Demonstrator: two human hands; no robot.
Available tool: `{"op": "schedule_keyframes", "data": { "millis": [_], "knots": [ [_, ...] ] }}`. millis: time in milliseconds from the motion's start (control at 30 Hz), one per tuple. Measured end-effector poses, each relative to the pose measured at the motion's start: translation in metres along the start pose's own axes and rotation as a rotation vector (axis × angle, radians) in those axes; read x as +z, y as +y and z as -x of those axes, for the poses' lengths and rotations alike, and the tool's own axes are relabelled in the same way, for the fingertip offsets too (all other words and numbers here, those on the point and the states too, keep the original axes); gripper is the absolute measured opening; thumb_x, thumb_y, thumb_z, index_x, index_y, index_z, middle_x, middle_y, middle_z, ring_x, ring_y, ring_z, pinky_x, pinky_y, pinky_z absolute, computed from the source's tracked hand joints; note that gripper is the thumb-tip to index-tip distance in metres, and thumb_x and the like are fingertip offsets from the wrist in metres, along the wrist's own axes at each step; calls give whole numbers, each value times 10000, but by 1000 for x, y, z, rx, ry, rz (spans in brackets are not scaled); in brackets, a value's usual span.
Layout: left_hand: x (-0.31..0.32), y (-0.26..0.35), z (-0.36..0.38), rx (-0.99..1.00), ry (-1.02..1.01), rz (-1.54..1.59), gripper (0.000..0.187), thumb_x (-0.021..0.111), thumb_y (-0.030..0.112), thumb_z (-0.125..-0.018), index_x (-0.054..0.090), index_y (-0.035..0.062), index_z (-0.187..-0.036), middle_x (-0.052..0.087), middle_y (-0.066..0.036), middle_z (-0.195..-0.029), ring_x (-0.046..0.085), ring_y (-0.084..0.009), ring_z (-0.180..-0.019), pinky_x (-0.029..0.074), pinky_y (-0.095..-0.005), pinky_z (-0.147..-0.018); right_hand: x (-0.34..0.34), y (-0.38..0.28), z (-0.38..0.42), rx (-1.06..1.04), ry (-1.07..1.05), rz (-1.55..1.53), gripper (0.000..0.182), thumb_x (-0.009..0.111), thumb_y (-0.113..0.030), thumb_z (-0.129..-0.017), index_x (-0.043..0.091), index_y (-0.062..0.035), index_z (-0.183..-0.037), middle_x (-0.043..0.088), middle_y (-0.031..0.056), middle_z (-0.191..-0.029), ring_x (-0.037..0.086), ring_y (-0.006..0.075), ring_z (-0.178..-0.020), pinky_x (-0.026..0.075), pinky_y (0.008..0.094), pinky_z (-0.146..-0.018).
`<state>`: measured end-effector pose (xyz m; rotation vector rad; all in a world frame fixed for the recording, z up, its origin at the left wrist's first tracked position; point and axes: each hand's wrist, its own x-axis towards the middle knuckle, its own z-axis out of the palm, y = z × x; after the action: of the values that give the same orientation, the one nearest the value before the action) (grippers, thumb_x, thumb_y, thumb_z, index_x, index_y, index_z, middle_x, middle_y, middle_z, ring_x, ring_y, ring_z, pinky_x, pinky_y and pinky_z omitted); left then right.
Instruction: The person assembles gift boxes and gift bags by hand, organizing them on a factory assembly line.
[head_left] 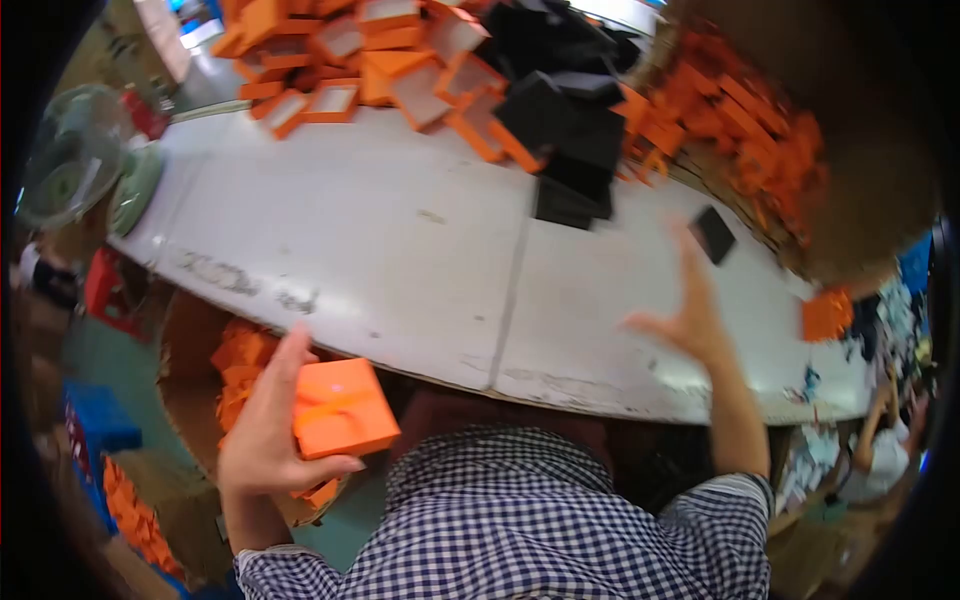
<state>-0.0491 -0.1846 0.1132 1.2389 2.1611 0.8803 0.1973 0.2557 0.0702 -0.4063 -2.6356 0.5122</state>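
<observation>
My left hand (262,430) is around a small closed orange box (350,420), thumb below it and fingers along its far side. Under that hand, past the table's front edge, a cardboard carton (190,365) contains more orange boxes (240,355). Over the right half of the white table (380,240), my right hand (692,315) is raised with thumb and fingers spread and nothing between them, blurred by motion. Just beyond its fingertips lies a small black piece (714,235).
Open orange box parts (410,85) are heaped at the table's back. Beside them is a pile of black pieces (570,130). A tipped carton (860,150) at right spills orange pieces (740,120). A clear plastic tub (75,150) stands left. Another person (880,460) is at far right.
</observation>
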Motion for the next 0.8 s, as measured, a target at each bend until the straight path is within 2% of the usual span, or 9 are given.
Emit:
{"op": "schedule_keyframes", "data": {
  "millis": [33,100,167,200,300,500,633,767,800],
  "knots": [
    [-27,-5,14,60,23,-376,1417,949,556,-595,170,-64,-1602,262,-311,-1627,307,-431,-1506,290,-491,-1211,2,74,4,45,153,13,1209,941,-417,-680,267,-5,-1595,286,240,-1642,276,395,-1529,262,466,-1238],
    [-57,-15,19,-57,76,-309,1417,934,577,-602,161,-66,-1600,213,-315,-1648,219,-442,-1545,233,-498,-1241,-15,165,10,238,173,445,1088,850,-446,-792,273,25,-1584,295,260,-1635,266,403,-1529,240,471,-1245],
    [-70,-39,-9,-137,204,-206,1376,915,569,-637,158,-50,-1605,213,-309,-1650,210,-446,-1545,206,-493,-1253,-6,224,30,415,105,456,1028,790,-478,-845,288,53,-1568,316,308,-1604,263,445,-1515,212,502,-1243],
    [-77,-60,-31,-147,260,-219,1365,907,565,-655,139,-36,-1610,187,-314,-1654,191,-451,-1548,199,-487,-1257,11,210,32,595,16,503,906,719,-438,-919,307,53,-1560,337,304,-1593,288,442,-1501,190,530,-1241],
    [-107,-122,-121,-219,423,-393,1374,884,588,-689,69,4,-1627,100,-333,-1663,124,-459,-1560,189,-470,-1264,37,185,24,329,38,368,747,646,-341,-982,335,18,-1559,347,276,-1591,328,424,-1478,191,537,-1234],
    [-174,-210,-298,-315,664,-275,1471,885,686,-617,54,34,-1641,55,-338,-1667,76,-450,-1569,201,-471,-1261,34,139,10,284,43,344,758,689,-289,-933,356,31,-1535,381,257,-1562,350,427,-1451,203,546,-1224],
    [-193,-267,-362,-412,745,-190,1462,930,663,-542,179,37,-1630,77,-299,-1680,124,-396,-1575,234,-442,-1256,26,129,8,298,0,287,788,703,-293,-904,356,39,-1529,362,246,-1575,326,431,-1464,197,570,-1219],
    [-201,-298,-388,-268,698,-278,1116,937,491,-638,408,42,-1511,435,-207,-1570,438,-377,-1438,404,-457,-1155,26,127,5,294,-29,282,801,712,-290,-886,359,45,-1523,354,246,-1581,321,436,-1466,196,561,-1223],
    [-192,-283,-379,-163,752,-292,938,908,388,-703,452,56,-1453,586,-186,-1427,570,-392,-1298,476,-464,-1075,26,126,6,294,-23,277,800,711,-290,-886,361,46,-1522,354,246,-1581,322,435,-1464,197,560,-1223]
  ]
}}
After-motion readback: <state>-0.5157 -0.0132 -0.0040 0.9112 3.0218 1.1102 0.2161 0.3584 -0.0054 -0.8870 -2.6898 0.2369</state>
